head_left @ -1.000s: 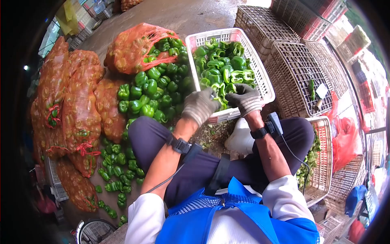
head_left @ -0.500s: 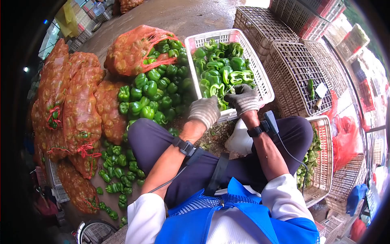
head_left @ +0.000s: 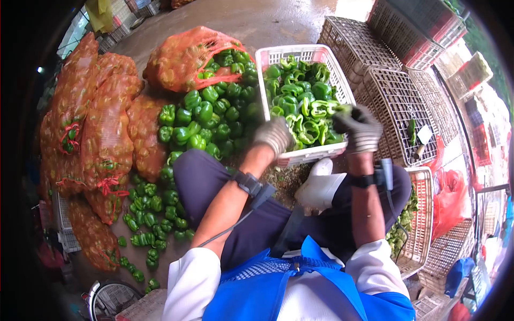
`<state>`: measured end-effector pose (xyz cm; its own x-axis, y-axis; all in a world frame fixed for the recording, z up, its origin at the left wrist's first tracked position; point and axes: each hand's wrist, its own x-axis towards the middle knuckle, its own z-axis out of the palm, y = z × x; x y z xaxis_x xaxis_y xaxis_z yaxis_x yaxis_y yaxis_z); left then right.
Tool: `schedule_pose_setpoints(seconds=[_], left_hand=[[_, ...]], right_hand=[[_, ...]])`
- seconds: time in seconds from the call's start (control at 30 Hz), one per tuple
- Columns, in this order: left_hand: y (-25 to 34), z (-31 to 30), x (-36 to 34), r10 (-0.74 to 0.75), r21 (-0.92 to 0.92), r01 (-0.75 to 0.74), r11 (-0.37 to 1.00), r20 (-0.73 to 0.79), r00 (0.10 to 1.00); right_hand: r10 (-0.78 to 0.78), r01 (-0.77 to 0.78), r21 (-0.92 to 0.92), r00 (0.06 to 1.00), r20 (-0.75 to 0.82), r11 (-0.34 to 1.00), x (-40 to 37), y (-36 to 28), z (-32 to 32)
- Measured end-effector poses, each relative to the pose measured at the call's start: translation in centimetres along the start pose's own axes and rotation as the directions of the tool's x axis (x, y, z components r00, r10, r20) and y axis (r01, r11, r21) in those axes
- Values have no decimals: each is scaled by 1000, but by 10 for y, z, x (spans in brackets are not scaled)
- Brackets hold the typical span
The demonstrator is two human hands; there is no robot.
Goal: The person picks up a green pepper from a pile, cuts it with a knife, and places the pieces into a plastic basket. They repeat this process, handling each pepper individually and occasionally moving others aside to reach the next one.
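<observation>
A person in a blue vest sat knees apart before a white crate of cut green peppers, both hands working at its near end; the gloved left hand hung by the crate's near left corner, fingers curled inward, though whether they clasped anything could not be told; the gloved right hand was bent over the opposite side, its blurred fingertips beside a green pepper piece, and whether it was gripped could not be told either; the halved and opened peppers lay heaped inside the crate, just beyond the hands; to the left, whole green peppers spilled across the floor from an open red mesh sack, near filled mesh sacks; a white boot showed below the crate, and stacked plastic crates stood to the right.
</observation>
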<state>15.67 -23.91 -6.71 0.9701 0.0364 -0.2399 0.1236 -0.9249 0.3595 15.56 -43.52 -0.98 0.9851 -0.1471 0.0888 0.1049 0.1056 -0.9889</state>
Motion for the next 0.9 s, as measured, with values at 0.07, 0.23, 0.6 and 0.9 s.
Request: schedule_pose_setpoints(seconds=[0.07,0.23,0.6,0.9], left_hand=[[-9,-12,0,-54,-85,48,995,-69,996],[-39,-24,-2,-22,-336,-28,941,-145,989],[-114,-101,-52,-281,-737,76,671,-157,947],[-169,-131,-92,-488,-941,-97,323,-254,835]], right_hand=[[-120,120,1,990,-69,993,12,-30,-35],[-311,200,-365,910,-275,909,4,-88,-148],[-173,-423,-651,741,-649,630,-66,-1,-448],[30,66,-457,979,200,887,11,-63,-31]])
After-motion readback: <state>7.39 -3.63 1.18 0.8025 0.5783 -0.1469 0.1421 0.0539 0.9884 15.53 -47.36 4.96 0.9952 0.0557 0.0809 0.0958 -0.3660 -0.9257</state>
